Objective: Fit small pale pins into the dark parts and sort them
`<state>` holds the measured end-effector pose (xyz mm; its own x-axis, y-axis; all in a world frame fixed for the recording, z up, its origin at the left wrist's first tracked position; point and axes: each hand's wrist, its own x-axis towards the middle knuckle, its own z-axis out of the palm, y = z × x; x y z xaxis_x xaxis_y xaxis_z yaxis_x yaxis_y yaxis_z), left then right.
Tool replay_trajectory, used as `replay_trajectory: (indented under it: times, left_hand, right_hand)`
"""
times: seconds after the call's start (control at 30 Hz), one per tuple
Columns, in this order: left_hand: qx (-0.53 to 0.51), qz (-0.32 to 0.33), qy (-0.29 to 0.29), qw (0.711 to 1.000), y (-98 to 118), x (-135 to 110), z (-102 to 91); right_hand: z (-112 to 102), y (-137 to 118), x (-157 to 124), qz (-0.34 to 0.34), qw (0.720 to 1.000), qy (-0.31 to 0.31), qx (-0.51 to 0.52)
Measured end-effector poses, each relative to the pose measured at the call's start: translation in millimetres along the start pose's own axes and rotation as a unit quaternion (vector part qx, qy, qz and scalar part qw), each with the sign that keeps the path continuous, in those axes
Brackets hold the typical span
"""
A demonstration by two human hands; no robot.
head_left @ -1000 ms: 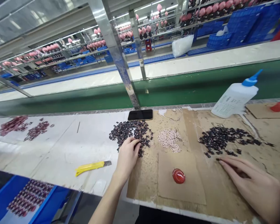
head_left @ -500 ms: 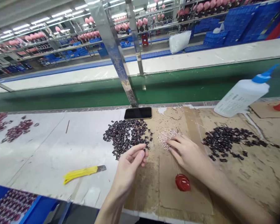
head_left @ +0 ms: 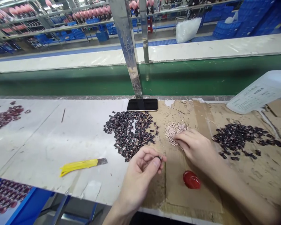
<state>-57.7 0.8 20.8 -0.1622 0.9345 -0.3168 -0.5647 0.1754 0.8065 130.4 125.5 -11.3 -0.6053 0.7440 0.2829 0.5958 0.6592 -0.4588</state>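
A: What did you have in your left hand (head_left: 139, 176), down in front?

B: You had a small dark piece (head_left: 160, 157) pinched at your thumb and fingertips, above the brown cardboard. The glossy red blob (head_left: 191, 180) sat just right of that, on a flat cardboard square (head_left: 187, 199), and your yellow cutter (head_left: 81, 166) lay well off to the left, blade pointing right.

A: And your right hand (head_left: 196, 148)?

B: Your fingers were bent down at the near edge of the pale bits (head_left: 173, 129). Couldn't tell if you'd gripped any, tbh, your fingertips hid it.

A: Anything past that?

B: You had one dark heap (head_left: 128, 132) left of the pale bits and another dark heap (head_left: 239, 137) over to the right. Behind those, your phone (head_left: 142, 105) lay at the foot of the metal post (head_left: 130, 56), and a white bottle (head_left: 255, 93) leaned at far right.
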Motion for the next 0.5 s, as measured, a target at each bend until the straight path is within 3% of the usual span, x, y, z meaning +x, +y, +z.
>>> replay_trajectory:
  times: [0.13,0.23,0.3,0.37,0.43,0.5]
  left_hand:
    - [-0.030,-0.004,0.063,0.998,1,-6,6.4]
    - [-0.045,-0.026,0.058,0.997,1,-10,10.1]
    - [-0.049,-0.022,0.055,0.997,-1,-12,14.4]
    - [-0.037,-0.002,0.066,0.997,-4,-14,22.0]
    - [-0.006,0.011,0.087,0.996,-8,-16,32.4]
    - [0.052,0.036,0.095,0.993,-11,-18,43.6]
  right_hand:
    - [-9,-1,-4,0.031,0.998,0.038,0.050]
    - [-21,-1,-19,0.122,0.978,0.090,0.146]
    - [-30,-5,-31,0.216,0.923,0.119,0.296]
    - [-37,-14,-43,0.281,0.830,0.122,0.465]
    - [-40,-27,-51,0.297,0.750,0.104,0.582]
    - [-40,-42,-56,0.300,0.695,0.087,0.647]
